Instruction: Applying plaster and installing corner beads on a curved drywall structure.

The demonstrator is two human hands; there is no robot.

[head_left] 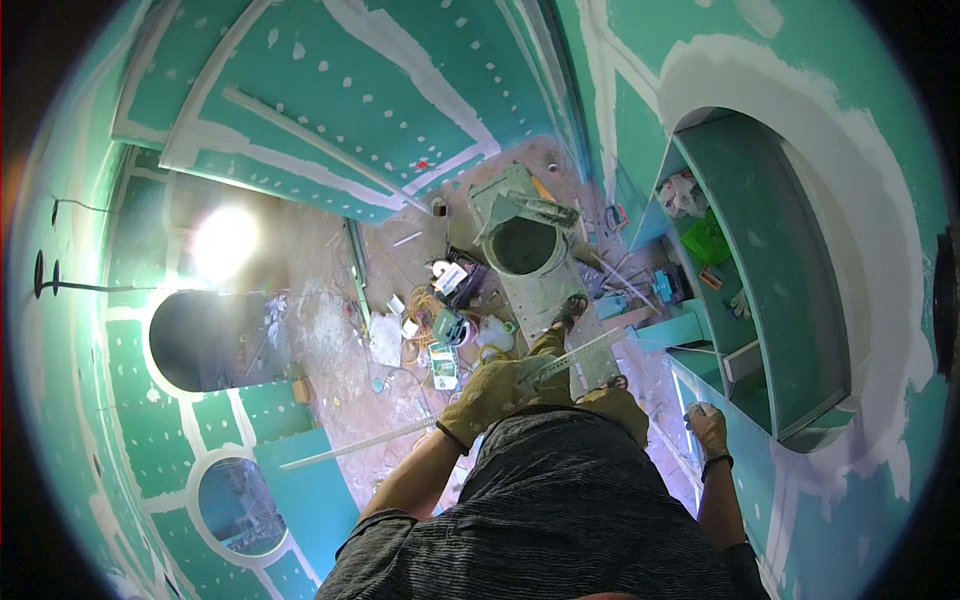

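My left hand (482,400), in a yellowish work glove, is closed round a long white perforated strip (585,355) that runs diagonally across my body from lower left to upper right. My right hand (707,425), also gloved, is at my right side beside the teal board wall, its fingers curled; whatever it may hold is too small to name. Below me, my sandalled feet (568,312) stand on a pale, dusty platform (590,290).
A bucket (522,243) stands beyond my feet. Tools, a coiled orange hose (428,310) and scraps litter the floor (345,415). Teal boards with white compound (330,110) surround me. A recessed shelf niche (760,280) holds bags on the right; a bright lamp (225,242) glares at left.
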